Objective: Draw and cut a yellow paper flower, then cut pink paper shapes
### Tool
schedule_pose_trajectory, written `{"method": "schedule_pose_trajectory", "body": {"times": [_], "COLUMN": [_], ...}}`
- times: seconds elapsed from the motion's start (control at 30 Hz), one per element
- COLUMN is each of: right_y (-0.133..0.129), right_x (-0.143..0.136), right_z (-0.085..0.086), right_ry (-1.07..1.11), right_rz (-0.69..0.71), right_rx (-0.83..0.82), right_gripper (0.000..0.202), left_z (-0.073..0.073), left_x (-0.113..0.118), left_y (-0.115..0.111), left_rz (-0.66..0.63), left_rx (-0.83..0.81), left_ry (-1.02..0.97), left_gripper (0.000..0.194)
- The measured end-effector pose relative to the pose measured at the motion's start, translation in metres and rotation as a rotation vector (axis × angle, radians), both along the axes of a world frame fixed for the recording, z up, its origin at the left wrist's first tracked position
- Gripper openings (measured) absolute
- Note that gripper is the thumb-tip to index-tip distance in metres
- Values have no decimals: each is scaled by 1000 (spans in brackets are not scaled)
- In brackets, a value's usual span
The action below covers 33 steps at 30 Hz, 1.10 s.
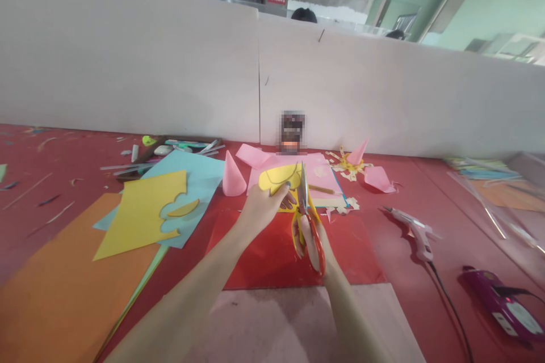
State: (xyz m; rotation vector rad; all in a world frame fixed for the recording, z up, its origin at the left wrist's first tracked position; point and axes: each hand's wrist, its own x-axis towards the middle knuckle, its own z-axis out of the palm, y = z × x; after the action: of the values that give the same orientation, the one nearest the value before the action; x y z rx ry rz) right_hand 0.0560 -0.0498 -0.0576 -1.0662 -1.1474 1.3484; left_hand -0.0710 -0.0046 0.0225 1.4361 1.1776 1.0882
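My left hand (272,197) pinches a piece of yellow foam sheet (276,177) with curved lines marked on it. My right hand (313,238) is closed on red-handled scissors (304,190), whose blades point away from me beside the right end of the yellow piece. A yellow strip hangs around the right hand and the scissor handles. Under both hands lies a red sheet (276,261). Just beyond, a pink sheet (317,167) bears a pencil (322,189). To the left of my left hand stands a pink cone (233,174).
On the left lie a cut yellow sheet (138,210), a blue sheet (200,173) and an orange sheet (55,283). A glue gun (415,229) and a purple device (502,300) with cords are on the right. A white partition (170,68) closes off the back.
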Motion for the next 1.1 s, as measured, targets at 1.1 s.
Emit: {"method": "schedule_pose_trajectory", "body": {"times": [1.1], "right_y": [-6], "right_x": [-1], "right_z": [10], "right_ry": [-28], "right_rz": [54], "right_rx": [-72], "right_gripper": [41], "left_z": [5], "left_x": [-8], "left_y": [6], "left_rz": [66], "left_rx": [1], "left_ry": [51], "left_gripper": [22]}}
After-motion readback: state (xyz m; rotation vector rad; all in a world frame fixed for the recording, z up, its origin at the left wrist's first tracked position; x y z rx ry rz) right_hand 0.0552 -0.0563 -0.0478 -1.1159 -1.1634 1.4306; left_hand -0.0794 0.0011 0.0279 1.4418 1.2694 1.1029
